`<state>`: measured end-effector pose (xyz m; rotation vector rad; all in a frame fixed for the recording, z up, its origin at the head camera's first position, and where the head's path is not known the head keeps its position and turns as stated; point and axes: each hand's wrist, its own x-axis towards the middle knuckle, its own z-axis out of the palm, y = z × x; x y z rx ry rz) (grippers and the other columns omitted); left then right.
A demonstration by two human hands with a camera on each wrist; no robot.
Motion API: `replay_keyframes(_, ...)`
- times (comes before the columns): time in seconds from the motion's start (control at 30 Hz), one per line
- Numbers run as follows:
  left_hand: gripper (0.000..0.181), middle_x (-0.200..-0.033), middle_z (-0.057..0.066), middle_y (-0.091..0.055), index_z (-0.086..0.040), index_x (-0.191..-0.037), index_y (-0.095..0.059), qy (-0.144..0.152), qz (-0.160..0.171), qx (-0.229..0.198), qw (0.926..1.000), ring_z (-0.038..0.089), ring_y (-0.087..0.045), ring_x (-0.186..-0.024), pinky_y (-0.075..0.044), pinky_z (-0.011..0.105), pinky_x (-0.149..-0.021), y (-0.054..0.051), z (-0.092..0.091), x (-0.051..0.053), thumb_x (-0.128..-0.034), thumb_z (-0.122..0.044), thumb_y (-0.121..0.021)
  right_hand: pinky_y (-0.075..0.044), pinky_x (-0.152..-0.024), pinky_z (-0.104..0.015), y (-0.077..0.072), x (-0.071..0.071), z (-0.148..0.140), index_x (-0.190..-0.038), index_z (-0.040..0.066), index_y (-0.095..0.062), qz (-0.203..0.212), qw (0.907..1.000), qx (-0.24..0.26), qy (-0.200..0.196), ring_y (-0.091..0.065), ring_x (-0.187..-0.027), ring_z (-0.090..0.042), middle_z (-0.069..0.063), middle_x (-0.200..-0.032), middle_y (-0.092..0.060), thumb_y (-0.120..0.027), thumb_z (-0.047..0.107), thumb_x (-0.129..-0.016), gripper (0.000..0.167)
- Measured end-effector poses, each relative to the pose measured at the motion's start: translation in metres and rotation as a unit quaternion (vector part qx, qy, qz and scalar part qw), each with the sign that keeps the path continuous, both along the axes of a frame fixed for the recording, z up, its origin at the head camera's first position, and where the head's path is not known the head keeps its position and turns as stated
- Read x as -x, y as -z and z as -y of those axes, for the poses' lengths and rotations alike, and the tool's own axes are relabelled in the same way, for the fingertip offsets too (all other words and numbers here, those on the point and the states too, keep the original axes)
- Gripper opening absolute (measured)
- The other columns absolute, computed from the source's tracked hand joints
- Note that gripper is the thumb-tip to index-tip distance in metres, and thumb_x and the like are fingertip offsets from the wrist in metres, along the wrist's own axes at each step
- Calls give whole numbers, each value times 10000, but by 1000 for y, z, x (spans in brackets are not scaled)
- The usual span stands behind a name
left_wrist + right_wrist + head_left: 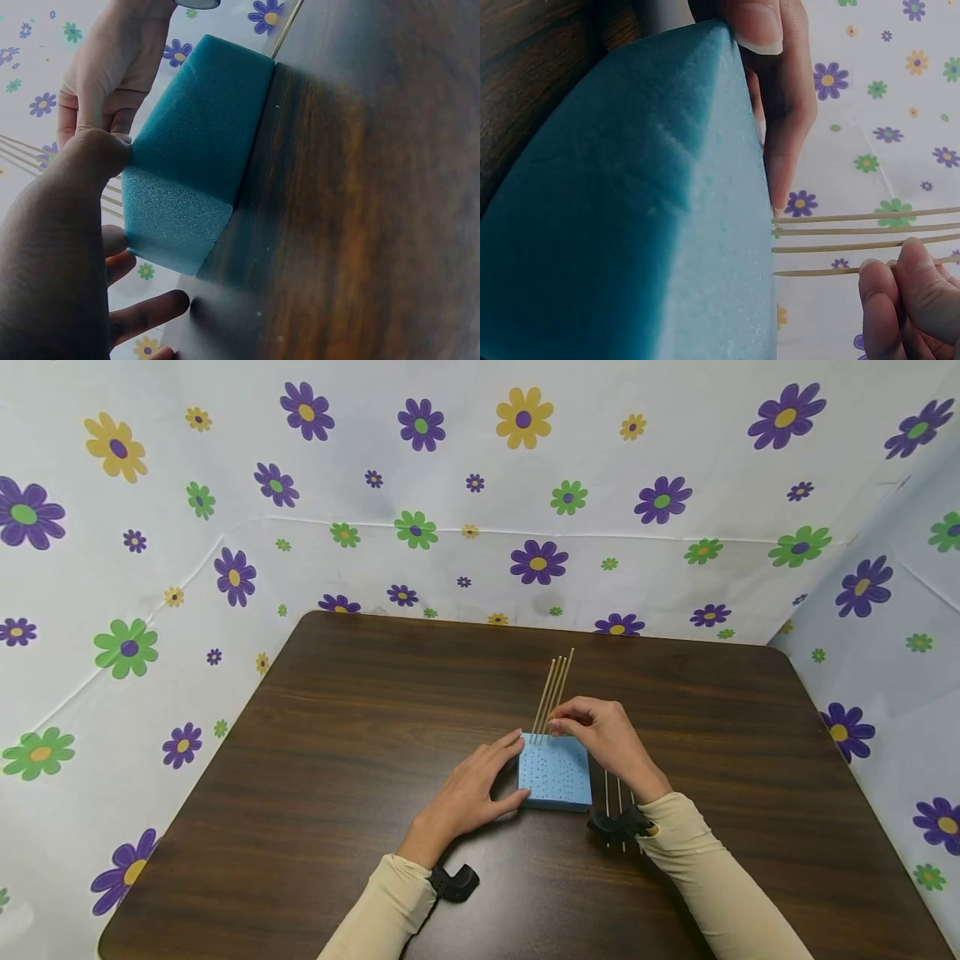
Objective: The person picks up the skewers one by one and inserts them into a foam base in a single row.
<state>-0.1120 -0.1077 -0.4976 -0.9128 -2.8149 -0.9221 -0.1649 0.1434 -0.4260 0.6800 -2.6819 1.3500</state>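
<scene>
Had the light-blue foam block (555, 777) flat on the dark wood-grain tabletop (390, 710), upper face dotted with small dark holes. Braced the block from its left with the left hand (468, 785), grip spread wide, thumb at the near-left corner and fingers reaching to the far-left one. Had three bamboo skewers (544, 693) already standing unheld in a row along the block's far edge, toward its left half. Pinched a fourth skewer (817, 272) between thumb and fingers of the right hand (600, 731), grip narrow, above the block's far edge and just right of that row. Had its sharpened point at the block's upper face; could not tell whether sunk in or merely touching. Had at least three loose skewers (607, 789) lying on the tabletop to the right of the block, partly hidden by the right wrist; could not make an exact count.

Looked, judging by the row and the loose stock, to be partway along: three done, the fourth in hand and apparently unfinished. Seemed to have the loose skewers left to deal with, and most of the block's holes bare.
</scene>
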Motion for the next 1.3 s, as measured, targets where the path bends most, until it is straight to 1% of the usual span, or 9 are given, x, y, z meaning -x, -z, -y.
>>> replay_keyframes(0.17,751,-1708,-11,-344,-197,-1628,-378,0,-82,-11,10000,250,-518,-1402,-506,529,-1090,1,-1,0,-996,-500,-650,-608,-729,-236,2,1,0,-1021,63,-797,51,10000,9,-16,-782,-809,-154,-55,-913,-808,-751,94,-947,92)
replay_keyframes(0.4,747,-1706,-8,-348,-190,-1622,-390,17,-71,-69,9999,270,-519,-1402,-475,544,-1132,-1,0,0,-993,-490,-659,-639,-763,-314,1,2,0,-1037,66,-790,301,9995,-49,-79,-783,-828,-155,-64,-937,-804,-741,102,-958,100)
replay_keyframes(0.67,754,-1717,-48,-320,-193,-1627,-381,1,12,15,10000,258,-509,-1416,-484,531,-1124,0,0,-1,-995,-508,-646,-582,-743,-239,6,2,-3,-1044,89,-764,217,9986,-466,-150,-695,-831,-122,-31,-946,-780,-769,148,-946,114)
replay_keyframes(0.8,754,-1713,-34,-334,-190,-1625,-384,-5,-39,-25,10000,264,-515,-1412,-478,538,-1131,0,-1,0,-992,-498,-654,-584,-773,-261,7,1,-6,-1105,94,-752,286,9981,-524,-117,-690,-869,-129,-30,-988,-777,-773,197,-950,187)
replay_keyframes(0.9,754,-1712,-21,-337,-190,-1626,-381,11,-33,-49,10000,278,-506,-1429,-458,545,-1153,0,-1,0,-993,-493,-656,-574,-762,-266,6,0,-16,-1162,106,-739,412,9976,-552,33,-679,-870,-159,-42,-1027,-774,-736,259,-985,234)
replay_keyframes(0.97,753,-1714,-21,-331,-192,-1627,-378,15,3,-55,10000,285,-497,-1441,-433,551,-1177,0,-1,0,-995,-494,-653,-557,-740,-258,7,0,-26,-1187,112,-729,530,9971,-515,175,-687,-875,-208,-74,-1033,-773,-690,297,-1018,253)
replay_keyframes(1.1,748,-1714,-17,-331,-202,-1628,-377,23,40,-51,10000,277,-497,-1436,-436,557,-1171,0,-1,0,-997,-498,-649,-516,-690,-250,12,1,-51,-1204,105,-716,636,9952,-547,496,-693,-884,-307,-137,-1015,-760,-609,320,-1066,278)
replay_keyframes(1.2,740,-1711,-9,-339,-199,-1625,-386,28,25,-86,10000,272,-503,-1424,-434,554,-1172,0,-1,0,-998,-489,-653,-508,-690,-257,15,2,-69,-1213,81,-710,663,9921,-773,733,-683,-873,-296,-147,-1003,-750,-581,317,-1080,300)
replay_keyframes(1.3,740,-1712,-4,-338,-196,-1626,-382,19,37,-102,9999,276,-493,-1437,-406,550,-1199,1,-1,1,-1000,-487,-650,-515,-695,-273,18,1,-85,-1225,58,-702,812,9876,-991,912,-681,-849,-237,-145,-999,-749,-567,316,-1086,323)
